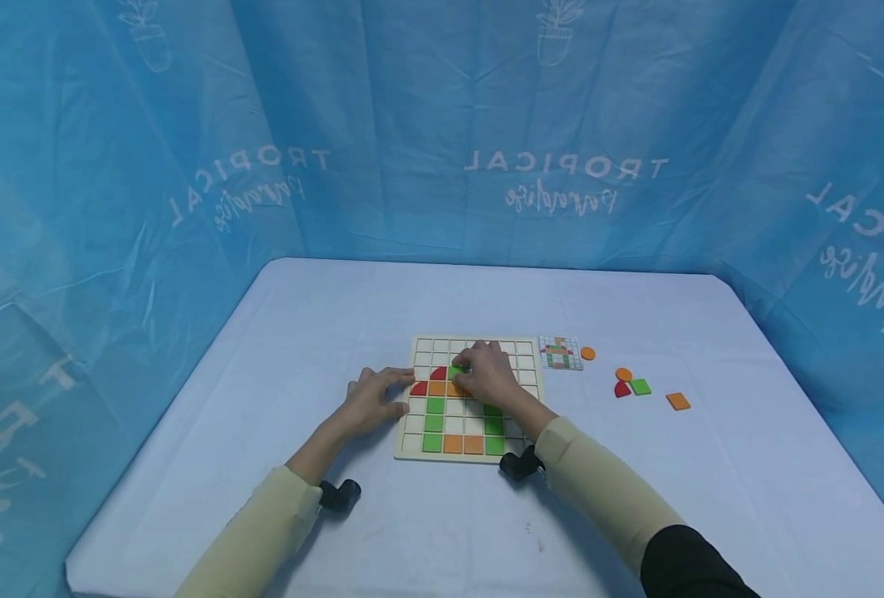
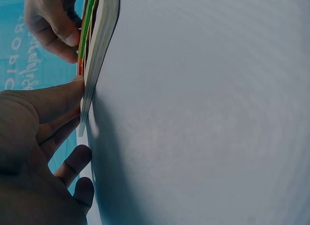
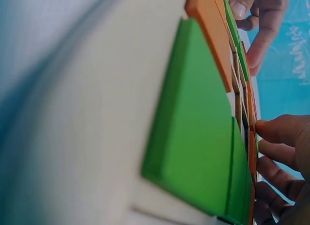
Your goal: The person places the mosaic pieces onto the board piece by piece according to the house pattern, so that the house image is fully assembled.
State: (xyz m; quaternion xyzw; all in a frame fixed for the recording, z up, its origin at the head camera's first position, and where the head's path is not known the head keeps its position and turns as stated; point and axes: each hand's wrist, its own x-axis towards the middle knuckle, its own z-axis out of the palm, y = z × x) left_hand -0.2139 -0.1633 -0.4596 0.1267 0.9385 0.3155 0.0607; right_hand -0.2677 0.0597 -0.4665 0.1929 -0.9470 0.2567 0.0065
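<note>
A cream grid board [image 1: 454, 409] lies on the table with green, orange and red flat tiles in its cells. My left hand [image 1: 367, 403] is at the board's left edge, fingers fairly straight, with a fingertip touching the rim [image 2: 99, 50]. Over the upper middle of the board, my right hand [image 1: 490, 374] has its thumb and index finger about a green tile [image 1: 454, 373], which lies at the grid surface. Part of that tile and several cells are hidden under the hand. A green tile [image 3: 193, 123] in the lower right column shows close up in the right wrist view.
A small pattern card [image 1: 560, 353] lies against the board's right side. Farther right are loose tiles: orange discs [image 1: 587, 354], a red rounded piece [image 1: 621, 389], a green square [image 1: 640, 386] and an orange square [image 1: 678, 401]. Blue printed cloth [image 1: 412, 124] hangs around the white table [image 1: 322, 316].
</note>
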